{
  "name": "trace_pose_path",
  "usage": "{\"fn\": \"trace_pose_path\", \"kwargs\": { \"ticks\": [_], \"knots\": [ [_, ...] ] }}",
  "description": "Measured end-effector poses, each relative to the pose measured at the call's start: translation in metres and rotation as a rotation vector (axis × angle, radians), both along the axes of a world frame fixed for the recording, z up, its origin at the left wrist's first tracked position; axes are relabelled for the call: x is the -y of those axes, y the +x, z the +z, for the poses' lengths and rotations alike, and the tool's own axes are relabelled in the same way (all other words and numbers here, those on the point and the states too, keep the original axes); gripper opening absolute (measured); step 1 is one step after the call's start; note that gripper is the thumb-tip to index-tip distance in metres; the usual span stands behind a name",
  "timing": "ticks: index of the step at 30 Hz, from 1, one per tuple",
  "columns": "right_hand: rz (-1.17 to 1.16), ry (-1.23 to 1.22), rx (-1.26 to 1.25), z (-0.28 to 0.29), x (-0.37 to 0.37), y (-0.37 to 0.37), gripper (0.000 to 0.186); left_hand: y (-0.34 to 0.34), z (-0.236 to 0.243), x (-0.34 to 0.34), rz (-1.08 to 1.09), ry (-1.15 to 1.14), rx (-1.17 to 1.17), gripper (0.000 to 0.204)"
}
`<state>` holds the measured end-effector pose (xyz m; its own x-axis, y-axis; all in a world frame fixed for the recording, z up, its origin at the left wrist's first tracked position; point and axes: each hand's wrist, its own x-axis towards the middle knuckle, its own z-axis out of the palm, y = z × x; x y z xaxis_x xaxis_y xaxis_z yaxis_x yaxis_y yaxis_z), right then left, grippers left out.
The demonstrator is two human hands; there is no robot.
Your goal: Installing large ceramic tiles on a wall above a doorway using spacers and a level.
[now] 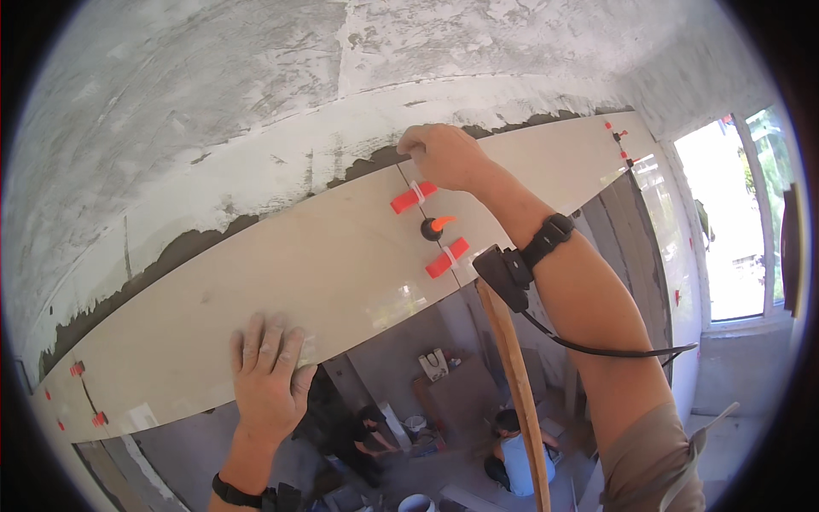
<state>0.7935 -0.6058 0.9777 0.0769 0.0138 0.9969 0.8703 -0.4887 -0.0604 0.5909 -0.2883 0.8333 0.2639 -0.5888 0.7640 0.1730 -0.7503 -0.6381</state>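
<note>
A row of glossy cream wall tiles runs across the wall, high above the floor. My left hand lies flat on the lower part of one tile, fingers spread and dusty. At the upper edge, my right hand has its fingers curled over the top of the joint between two tiles; whatever they pinch is hidden. Below it on that joint sit an upper red wedge, a black round leveller with an orange handle and a lower red wedge, the wedges pushed through white clips.
A wooden pole stands upright under the tiles, beside my right forearm. More red clips mark the left joint. Grey mortar shows above the tiles. Below are a person in dark clothes, a person in light blue and a bucket.
</note>
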Motion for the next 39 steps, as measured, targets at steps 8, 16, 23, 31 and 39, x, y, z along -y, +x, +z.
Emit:
{"fn": "trace_pose_path", "kwargs": {
  "ticks": [8,16,23,31,39],
  "knots": [
    [0.304,0.477,-0.108,-0.125,0.023,0.0,0.03,0.008,0.034,0.028,-0.036,-0.004,0.033,0.044],
    [0.433,0.466,-0.511,-0.281,-0.024,0.013,0.044,0.097,0.12,0.114,-0.13,-0.031,0.082,0.04],
    [0.465,0.327,-0.573,-0.275,-0.03,0.012,0.048,0.149,0.152,0.139,-0.148,-0.153,0.046,0.036],
    [0.478,0.338,-0.599,-0.276,-0.046,0.016,0.035,0.155,0.163,0.155,-0.123,-0.269,0.022,0.028],
    [0.439,0.347,-0.591,-0.282,-0.047,0.019,0.034,0.168,0.165,0.157,-0.165,-0.306,0.004,0.029]
  ]
}}
